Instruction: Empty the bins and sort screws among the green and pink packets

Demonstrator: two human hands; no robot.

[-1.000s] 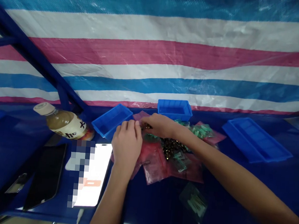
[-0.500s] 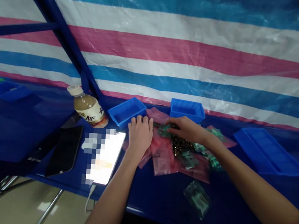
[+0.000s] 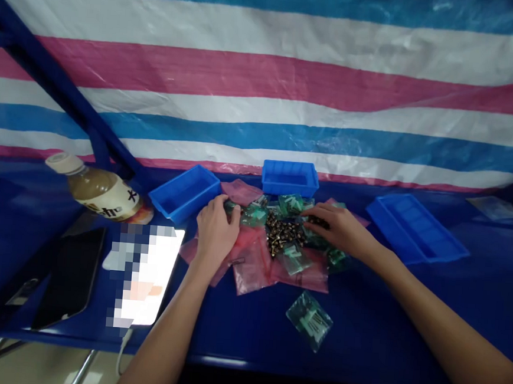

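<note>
A heap of small brass-coloured screws point(image 3: 280, 232) lies on the table among small plastic bags. My left hand point(image 3: 217, 227) rests at the heap's left side, thumb apart from the curved fingers, beside a green bag point(image 3: 254, 215). On the other side my right hand point(image 3: 338, 225) reaches over the screws and dark green bags, fingers stretched and apart; its fingertips touch the heap's edge. Pink bags point(image 3: 253, 268) spread beneath and in front of the heap. Nearer to me lies one green bag with long pale screws point(image 3: 311, 320).
Blue bins stand behind: one at left point(image 3: 185, 192), one at centre point(image 3: 290, 180), and a ribbed one at right point(image 3: 417, 228). At left are a drink bottle point(image 3: 101, 191), a dark phone point(image 3: 69, 278) and a lit, cabled phone point(image 3: 156, 279). A striped sheet point(image 3: 265, 80) hangs behind.
My view has swung to the right, so the things appear shifted left. My hands have moved apart, the right one going from the heap's far left part to its right side, uncovering the screws.
</note>
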